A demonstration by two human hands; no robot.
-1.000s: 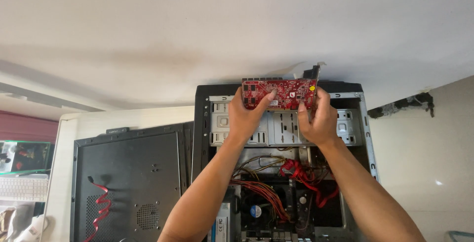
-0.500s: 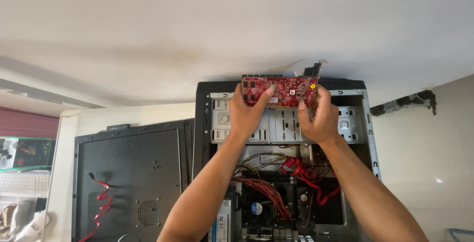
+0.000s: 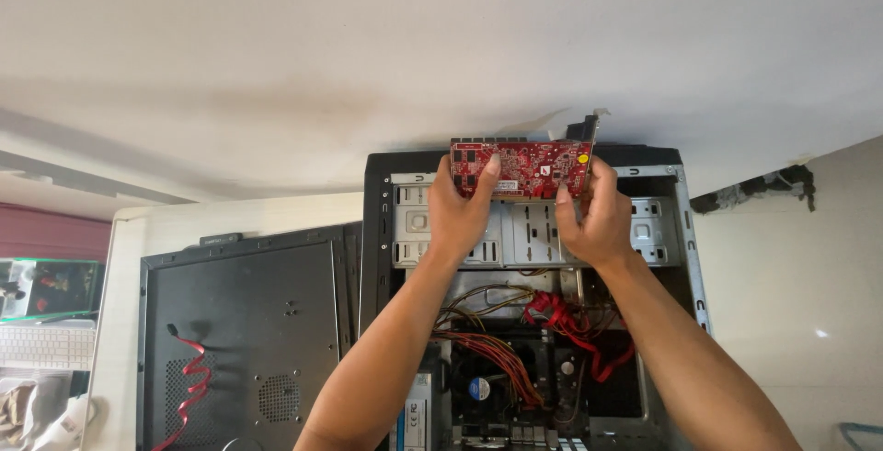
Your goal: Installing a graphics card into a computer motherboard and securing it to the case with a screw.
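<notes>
Both hands hold a red circuit card [image 3: 521, 167] up in the upper middle of the frame, above the far end of an open black computer case [image 3: 524, 304]. The left hand [image 3: 460, 216] grips the card's left end, its thumb pressed over the red face and the other fingers hidden behind. The right hand [image 3: 596, 221] clasps the right end, thumb against the lower edge and fingers wrapped round the side by the card's metal bracket [image 3: 583, 129], which juts up at the right corner. The card lies roughly level, its long edge running left to right, its component side facing the camera.

Below the hands, inside the case, sits a grey metal drive cage [image 3: 529, 230]. Farther down, in the lower middle of the frame, are a bundle of orange and yellow wires [image 3: 492, 359] and red flat cables [image 3: 575, 322] looping beside it. A round fan [image 3: 478, 388] lies near the bottom, partly hidden by the left forearm.

To the left of the case, a black side panel [image 3: 244, 341] lies flat, with a curled red cable [image 3: 189, 382] on it. At the far left edge there is a white keyboard [image 3: 46, 347], and what may be a screen above it, though it is too small to tell.
</notes>
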